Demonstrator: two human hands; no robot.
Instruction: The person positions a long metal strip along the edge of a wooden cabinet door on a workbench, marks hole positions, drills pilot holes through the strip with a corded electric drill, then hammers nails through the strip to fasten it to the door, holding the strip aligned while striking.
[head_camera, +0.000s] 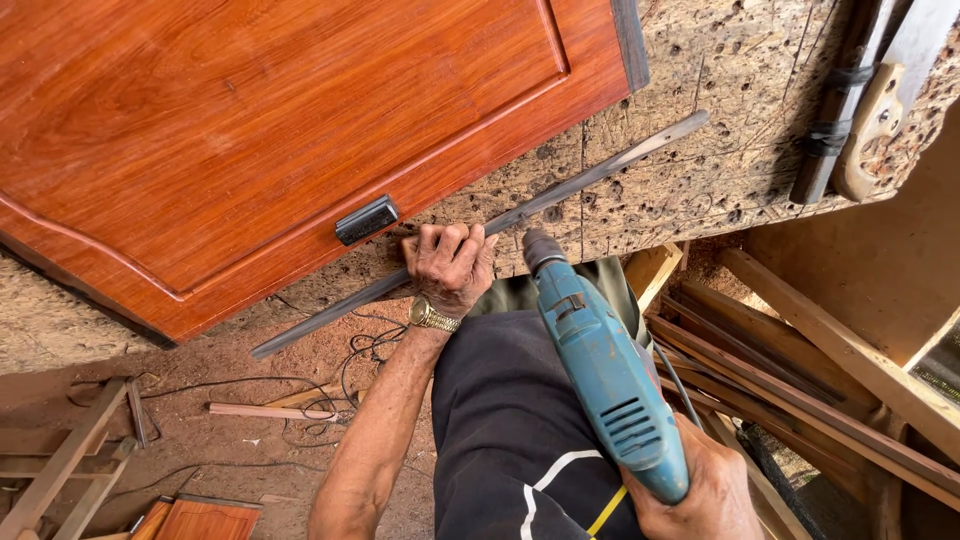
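Observation:
My left hand (450, 262), a gold watch on its wrist, grips a long thin dark strip (600, 168) and presses it against the edge of a rough, pitted workbench (720, 120). In my right hand (700, 495) is a blue electric drill (600, 370), its chuck pointing at the strip just to the right of my left hand. A glossy reddish wooden door panel (250, 120) with a small black handle (366, 219) lies on the bench above my left hand.
Several loose wooden slats (800, 390) are stacked at the right. Cables (330, 390) and wood offcuts lie on the sawdust-covered floor at lower left. A handsaw with a pale wooden handle (870, 130) rests on the bench at upper right.

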